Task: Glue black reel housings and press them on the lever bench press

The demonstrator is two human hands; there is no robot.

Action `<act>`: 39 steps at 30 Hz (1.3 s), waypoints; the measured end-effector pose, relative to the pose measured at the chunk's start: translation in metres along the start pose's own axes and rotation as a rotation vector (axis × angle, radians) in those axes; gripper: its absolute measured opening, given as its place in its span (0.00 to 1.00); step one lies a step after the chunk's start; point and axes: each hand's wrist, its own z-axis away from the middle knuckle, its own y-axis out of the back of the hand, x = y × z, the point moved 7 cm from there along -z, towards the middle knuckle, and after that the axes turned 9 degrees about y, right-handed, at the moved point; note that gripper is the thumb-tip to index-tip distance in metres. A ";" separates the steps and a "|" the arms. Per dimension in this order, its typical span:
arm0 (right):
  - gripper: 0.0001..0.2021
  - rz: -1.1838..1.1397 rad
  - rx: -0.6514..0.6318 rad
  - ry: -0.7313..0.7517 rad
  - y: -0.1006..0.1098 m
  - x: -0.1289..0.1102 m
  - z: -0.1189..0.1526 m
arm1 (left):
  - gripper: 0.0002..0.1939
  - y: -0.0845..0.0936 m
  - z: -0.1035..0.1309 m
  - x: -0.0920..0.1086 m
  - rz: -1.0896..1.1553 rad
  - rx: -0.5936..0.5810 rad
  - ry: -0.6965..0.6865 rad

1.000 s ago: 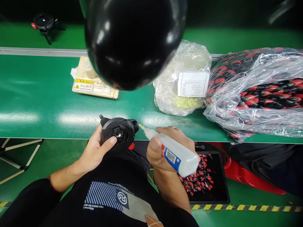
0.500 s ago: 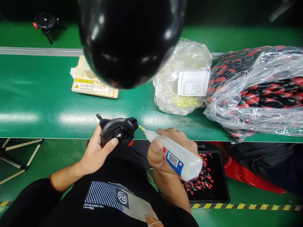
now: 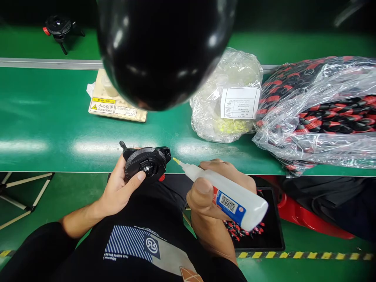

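Observation:
My left hand (image 3: 119, 192) is closed around a black tripod head (image 3: 152, 158), a round part with a graduated dial, a short lever and a red knob. The thumb presses near the dial's centre, while the other fingers are mostly hidden beneath. Wrapped in my right hand (image 3: 202, 196) is a white squeeze glue bottle (image 3: 252, 207) with a red and blue label. It lies tilted, its yellow-tipped nozzle (image 3: 177, 161) pointing at the arm end of the tripod head, a small gap apart.
A cream fixture block (image 3: 101, 109) with a warning label sits on the green bench (image 3: 44, 117). Bagged small parts (image 3: 232, 125) and a large bag of red-and-black pieces (image 3: 331, 121) lie at right. A black lamp-like dome (image 3: 164, 55) hangs ahead; another tripod unit (image 3: 58, 27) stands behind.
My right hand and the glue bottle have moved slightly right, and the nozzle has drawn a little away from the tripod head. My left hand has hardly moved.

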 end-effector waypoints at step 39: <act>0.15 -1.818 0.738 -1.487 -0.080 0.132 0.121 | 0.27 0.041 -0.081 -0.040 0.090 -0.098 0.548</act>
